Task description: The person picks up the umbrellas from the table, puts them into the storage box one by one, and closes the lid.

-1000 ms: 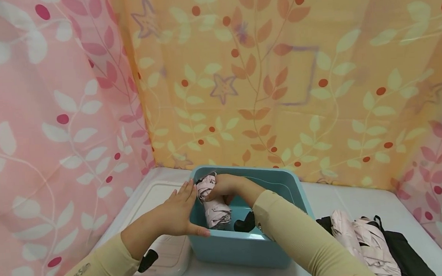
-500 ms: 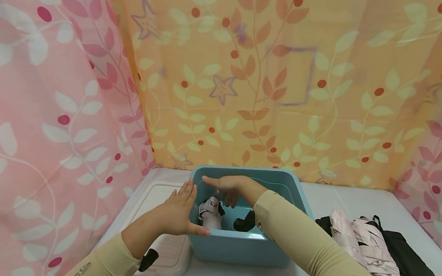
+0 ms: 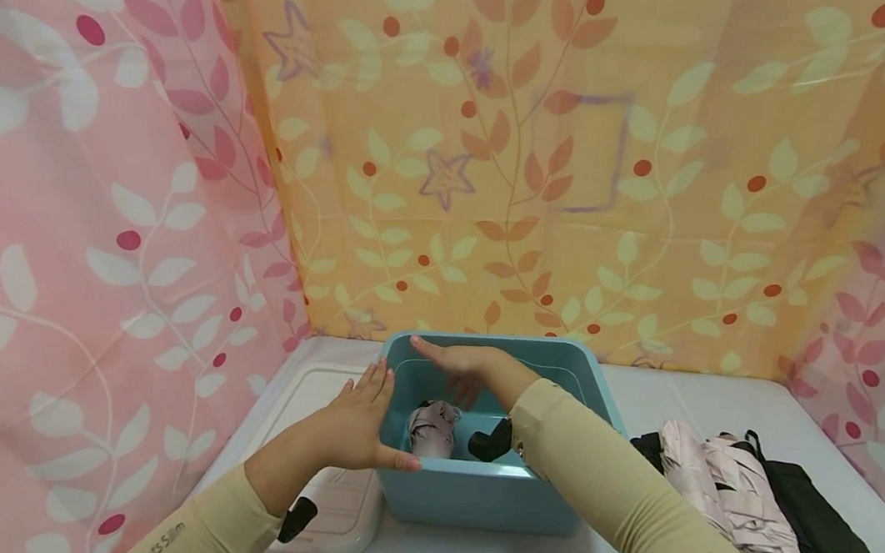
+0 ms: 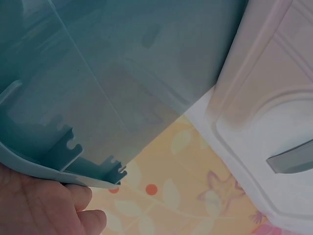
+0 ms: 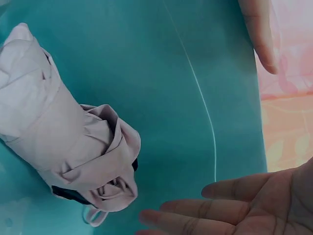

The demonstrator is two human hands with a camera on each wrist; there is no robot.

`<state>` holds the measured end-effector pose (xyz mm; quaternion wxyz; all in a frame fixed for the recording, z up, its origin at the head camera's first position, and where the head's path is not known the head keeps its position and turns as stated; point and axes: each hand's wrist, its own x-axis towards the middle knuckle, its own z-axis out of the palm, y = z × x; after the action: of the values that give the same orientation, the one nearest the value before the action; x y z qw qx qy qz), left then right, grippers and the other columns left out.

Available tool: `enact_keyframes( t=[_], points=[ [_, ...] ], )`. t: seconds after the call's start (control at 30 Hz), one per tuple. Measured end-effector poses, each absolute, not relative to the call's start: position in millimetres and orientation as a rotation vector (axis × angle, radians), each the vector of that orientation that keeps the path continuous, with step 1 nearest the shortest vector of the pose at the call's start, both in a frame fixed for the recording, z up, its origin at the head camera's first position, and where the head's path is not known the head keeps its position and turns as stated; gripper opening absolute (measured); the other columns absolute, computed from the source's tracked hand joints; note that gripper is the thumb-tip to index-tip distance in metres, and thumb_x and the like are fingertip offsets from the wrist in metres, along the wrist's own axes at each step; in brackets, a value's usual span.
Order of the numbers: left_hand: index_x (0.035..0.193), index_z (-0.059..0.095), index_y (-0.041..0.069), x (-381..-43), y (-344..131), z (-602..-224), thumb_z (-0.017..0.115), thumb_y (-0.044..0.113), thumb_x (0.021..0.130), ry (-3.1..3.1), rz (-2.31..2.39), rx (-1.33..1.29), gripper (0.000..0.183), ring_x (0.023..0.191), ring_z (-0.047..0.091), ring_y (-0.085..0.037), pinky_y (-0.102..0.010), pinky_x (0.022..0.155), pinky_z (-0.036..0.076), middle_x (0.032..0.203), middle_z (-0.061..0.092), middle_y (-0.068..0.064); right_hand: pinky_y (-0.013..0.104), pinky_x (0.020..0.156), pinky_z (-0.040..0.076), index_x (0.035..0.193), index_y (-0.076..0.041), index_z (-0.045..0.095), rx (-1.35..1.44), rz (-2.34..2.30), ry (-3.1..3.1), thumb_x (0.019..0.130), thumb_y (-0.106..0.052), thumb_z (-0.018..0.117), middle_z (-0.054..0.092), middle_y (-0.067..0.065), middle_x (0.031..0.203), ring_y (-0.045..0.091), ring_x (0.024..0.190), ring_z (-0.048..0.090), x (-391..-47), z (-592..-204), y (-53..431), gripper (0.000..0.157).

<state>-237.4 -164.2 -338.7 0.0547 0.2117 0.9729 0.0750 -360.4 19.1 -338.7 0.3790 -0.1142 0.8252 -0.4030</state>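
My two hands are apart from each other. My left hand [image 3: 352, 423] rests at the left edge of the blue tub [image 3: 484, 504], fingers long and straight, with the thumb out toward the front edge. My right hand [image 3: 468, 374] is inside the tub, near the back. Its fingers are loose and held out straight, and its thumb points up and away from them. It is not touching the pink cloth roll [image 3: 434, 431]. The roll lies in the left part of the tub, at the bottom. Up close, I can see its folds, some black bits and a thin loop [image 5: 96, 216] at one end.

A white lid [image 3: 343, 528] lies flat on the white desk [image 3: 692, 390], just beside the tub on my left, partly under my arm. A grey strip [image 4: 293, 157] shows on it. On my right is a row of clothes: a pale pink roll [image 3: 691, 464], more pink cloth [image 3: 754, 494] next to it, and a black piece [image 3: 810, 491] at the far end. My long sleeves [image 3: 610, 468] are tan. A pink leafy sheet [image 3: 104, 269] hangs on my left, and an orange one [image 3: 441, 243] hangs behind the tub.
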Motion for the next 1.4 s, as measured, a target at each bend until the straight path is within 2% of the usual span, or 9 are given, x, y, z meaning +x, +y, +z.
enact_keyframes(
  t=[0.2,0.53,0.73,0.83,0.97,1.27,1.4],
  points=[
    [0.145,0.009,-0.002,-238,-164,-340,0.045,0.086,0.059,2.965,0.231,0.643,0.128,0.139,-0.003,-0.032,-0.054,0.108,0.01,0.151,-0.003,-0.019,0.06,0.092,0.036,0.144,-0.002,0.023,-0.296,-1.052,2.122,0.071,-0.084,0.031,0.034,0.032,0.137,0.051,0.117,0.041,-359,-329,25,0.11],
    [0.145,0.009,-0.001,-239,-163,-342,0.045,0.088,0.056,2.97,0.236,0.61,0.131,0.139,-0.004,-0.028,-0.053,0.108,0.01,0.152,-0.003,-0.016,0.058,0.094,0.035,0.144,-0.003,0.024,-0.399,-1.112,2.189,0.079,-0.078,0.027,0.032,0.029,0.14,0.047,0.123,0.037,-351,-299,46,0.099],
    [0.145,0.009,-0.001,-239,-163,-343,0.047,0.087,0.055,2.959,0.245,0.602,0.131,0.139,-0.004,-0.03,-0.054,0.108,0.009,0.152,-0.004,-0.016,0.053,0.098,0.034,0.146,-0.012,0.023,-0.483,-1.077,2.244,0.084,-0.074,0.025,0.031,0.021,0.143,0.041,0.126,0.036,-340,-278,68,0.087],
    [0.145,0.009,-0.001,-239,-163,-342,0.048,0.087,0.055,2.962,0.242,0.599,0.131,0.139,-0.005,-0.03,-0.054,0.108,0.008,0.152,-0.004,-0.016,0.05,0.098,0.036,0.145,-0.015,0.024,-0.504,-1.056,2.268,0.081,-0.076,0.027,0.034,0.018,0.142,0.038,0.125,0.039,-337,-270,78,0.089],
    [0.145,0.008,0.0,-240,-163,-342,0.047,0.087,0.055,2.963,0.24,0.595,0.131,0.139,-0.006,-0.029,-0.053,0.108,0.008,0.152,-0.004,-0.016,0.048,0.098,0.037,0.144,-0.014,0.028,-0.515,-1.079,2.295,0.075,-0.081,0.032,0.039,0.018,0.139,0.036,0.125,0.04,-332,-262,91,0.096],
    [0.145,0.009,0.0,-239,-164,-345,0.047,0.087,0.056,2.962,0.232,0.611,0.13,0.139,-0.005,-0.029,-0.053,0.108,0.008,0.152,-0.004,-0.016,0.052,0.102,0.03,0.144,-0.008,0.027,-0.575,-1.183,2.351,0.083,-0.07,0.036,0.035,0.021,0.141,0.039,0.126,0.037,-317,-246,125,0.087],
    [0.145,0.009,-0.001,-240,-165,-343,0.046,0.087,0.056,2.97,0.231,0.612,0.131,0.139,-0.006,-0.03,-0.054,0.108,0.008,0.152,-0.004,-0.017,0.052,0.101,0.031,0.145,-0.007,0.022,-0.624,-1.206,2.377,0.087,-0.067,0.033,0.033,0.022,0.142,0.039,0.128,0.035,-309,-239,145,0.084]
  ],
)
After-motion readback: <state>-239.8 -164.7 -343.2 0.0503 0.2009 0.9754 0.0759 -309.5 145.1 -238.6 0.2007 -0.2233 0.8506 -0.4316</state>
